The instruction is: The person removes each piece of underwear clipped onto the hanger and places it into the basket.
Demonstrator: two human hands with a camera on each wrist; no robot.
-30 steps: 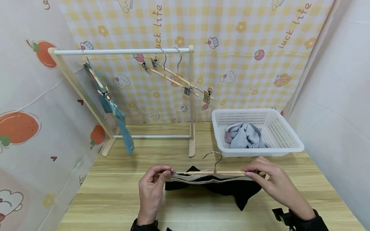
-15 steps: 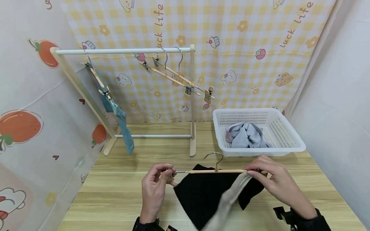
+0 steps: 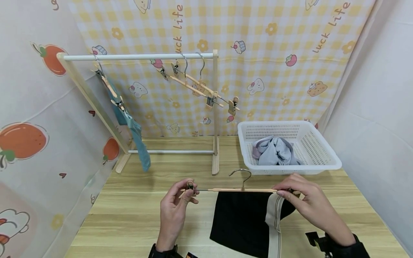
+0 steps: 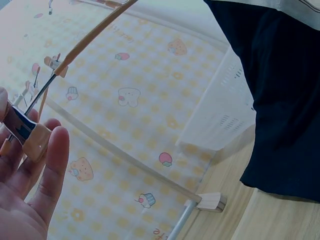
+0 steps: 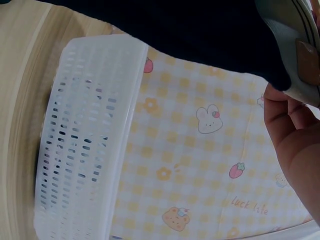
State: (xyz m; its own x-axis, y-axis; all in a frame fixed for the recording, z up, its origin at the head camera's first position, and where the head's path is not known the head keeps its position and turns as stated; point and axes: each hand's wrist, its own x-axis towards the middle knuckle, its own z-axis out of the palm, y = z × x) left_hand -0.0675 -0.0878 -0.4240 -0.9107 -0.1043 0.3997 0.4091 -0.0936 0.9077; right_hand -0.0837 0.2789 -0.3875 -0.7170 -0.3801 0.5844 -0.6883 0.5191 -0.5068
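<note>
Wooden clip hanger (image 3: 240, 190) held level just in front of white basket (image 3: 326, 157); black garment (image 3: 245, 222) with pale band hanging from right clip only. Left hand (image 3: 175, 211) fingers pinching empty left clip (image 3: 190, 186); right hand (image 3: 306, 202) fingers clamped on right clip.

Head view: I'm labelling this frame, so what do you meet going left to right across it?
Teal garment hanging on the rack, left hand pinching a hanger clip, black garment hanging from the hanger, white basket of grey clothes.
</note>
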